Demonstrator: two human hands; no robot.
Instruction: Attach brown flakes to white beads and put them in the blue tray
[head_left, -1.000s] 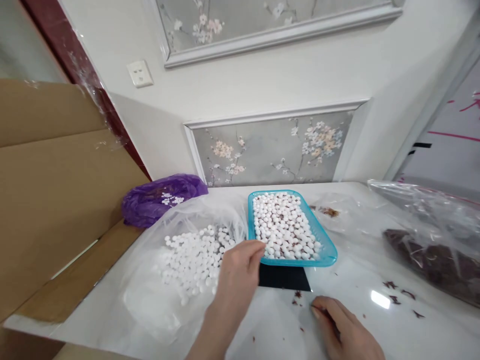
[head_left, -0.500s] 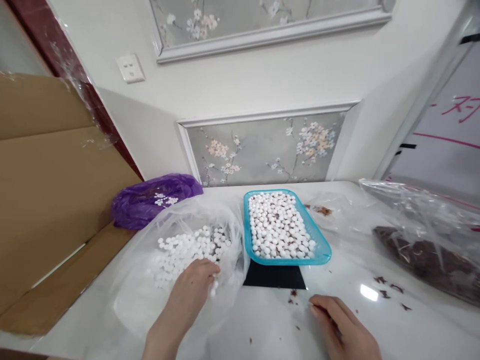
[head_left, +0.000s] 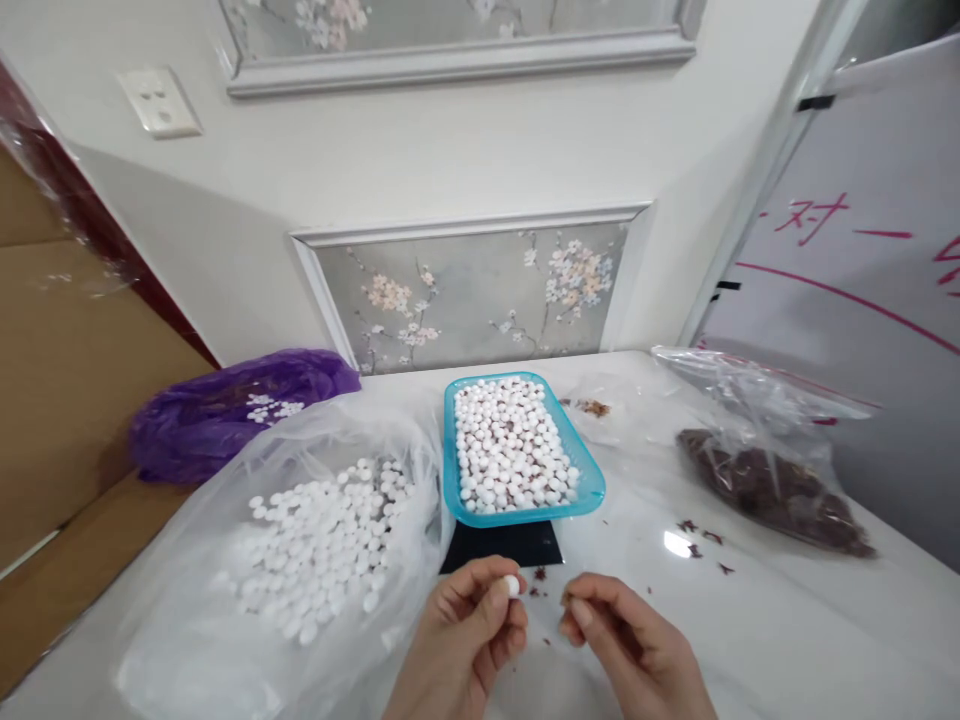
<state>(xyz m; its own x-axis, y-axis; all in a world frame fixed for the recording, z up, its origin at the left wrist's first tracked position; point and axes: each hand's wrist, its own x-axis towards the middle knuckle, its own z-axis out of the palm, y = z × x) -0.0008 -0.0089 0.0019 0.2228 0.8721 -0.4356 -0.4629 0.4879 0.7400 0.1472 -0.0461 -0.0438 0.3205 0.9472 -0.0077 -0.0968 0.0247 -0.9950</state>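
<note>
Low in the view, my left hand (head_left: 459, 645) pinches one small white ball (head_left: 512, 586) between thumb and fingertips. Close beside it on the right is my right hand (head_left: 637, 640), its thumb and fingers pressed together; what they hold, if anything, is too small to name. Beyond both hands, a blue plastic tray (head_left: 589, 490) is filled with white balls, with dark reddish bits showing between them. A clear plastic bag (head_left: 187, 640) spreads out on the left, with many loose white balls (head_left: 322, 540) in it.
A purple bag (head_left: 180, 430) with some white balls lies behind the clear one, beside a cardboard box (head_left: 67, 360). A black flat piece (head_left: 502, 545) shows under the tray's near edge. On the right lies a clear bag of dark brown material (head_left: 765, 490), near dark star-shaped bits (head_left: 690, 527).
My left hand has moved right, out of the bag of white balls, and now holds one ball near my right hand. The view has shifted to the right.
</note>
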